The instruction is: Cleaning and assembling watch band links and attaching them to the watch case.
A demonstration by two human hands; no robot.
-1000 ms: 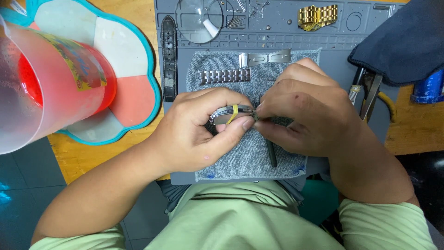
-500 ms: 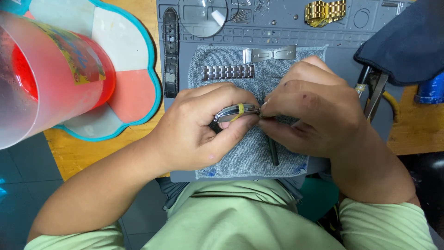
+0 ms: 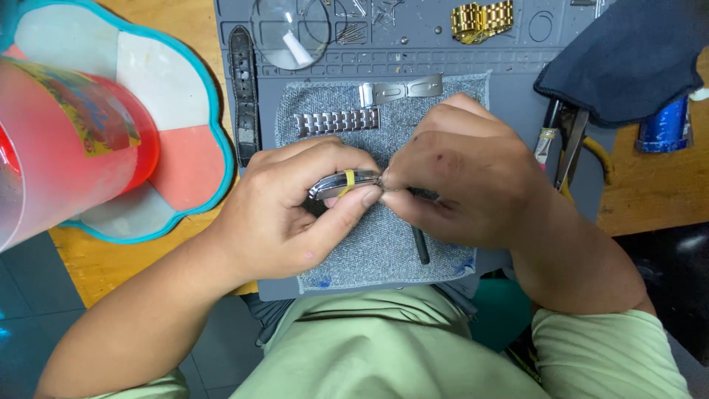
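Watch case (image 3: pixel 343 183) pinched in left hand (image 3: pixel 284 218); right hand (image 3: pixel 461 177) touches its edge.

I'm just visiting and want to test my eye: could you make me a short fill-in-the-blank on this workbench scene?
1. The left hand holds a silver watch case with a ____ band around it.
2. The loose steel bracelet piece lies on a grey ____.
3. The gold bracelet lies at the mat's ____ edge.

Missing words: yellow; cloth; far

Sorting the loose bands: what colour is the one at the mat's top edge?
Gold: the metal band on the grey mat, seen in the head view.
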